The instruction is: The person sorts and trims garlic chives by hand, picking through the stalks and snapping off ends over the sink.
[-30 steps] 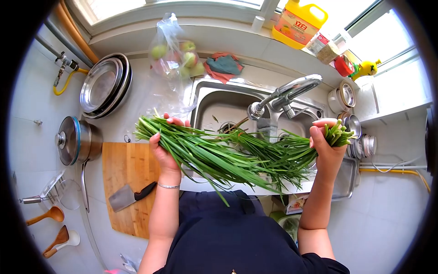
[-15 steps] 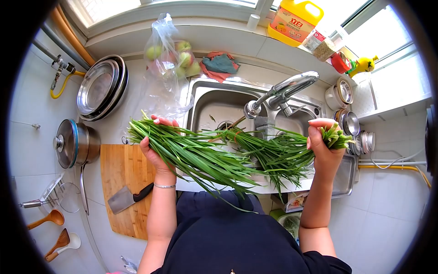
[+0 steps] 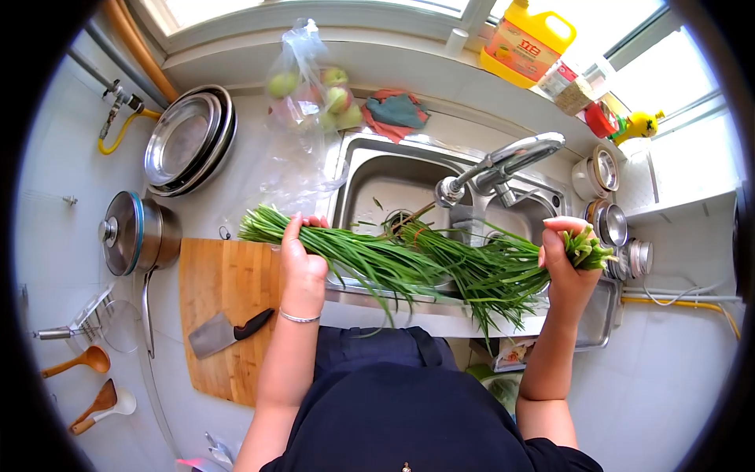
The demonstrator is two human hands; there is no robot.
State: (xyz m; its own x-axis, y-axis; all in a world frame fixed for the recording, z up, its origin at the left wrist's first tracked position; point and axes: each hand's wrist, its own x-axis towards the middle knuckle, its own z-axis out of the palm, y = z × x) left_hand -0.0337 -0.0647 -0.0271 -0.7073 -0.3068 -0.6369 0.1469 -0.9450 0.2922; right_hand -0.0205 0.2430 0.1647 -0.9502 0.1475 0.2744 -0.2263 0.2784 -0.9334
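Observation:
Two bunches of long, flat-leaved garlic chives stretch across the front of the sink (image 3: 370, 185). My left hand (image 3: 303, 256) is closed around one bunch of garlic chives (image 3: 370, 258) near its pale cut ends, and the leaves trail right. On the other side, my right hand (image 3: 568, 263) grips a second bunch of garlic chives (image 3: 495, 271) by its thick stem ends, which poke out past the fingers. Its leaves hang down over the sink's front edge, with a reddish tie (image 3: 419, 231) near the middle. Where the bunches overlap, their leaves cannot be told apart.
A cleaver (image 3: 212, 336) lies on the wooden cutting board (image 3: 228, 275) at left, beside a lidded pot (image 3: 161, 236). The faucet (image 3: 495, 161) arches over the sink. Behind are a plastic bag of apples (image 3: 303, 102), cloths (image 3: 393, 114), stacked metal basins (image 3: 185, 138) and a yellow detergent jug (image 3: 527, 43).
My left hand has turned over, its back now more upward, and its chives sit slightly farther right and more level. My right hand keeps its grip. The whole view has shifted a little.

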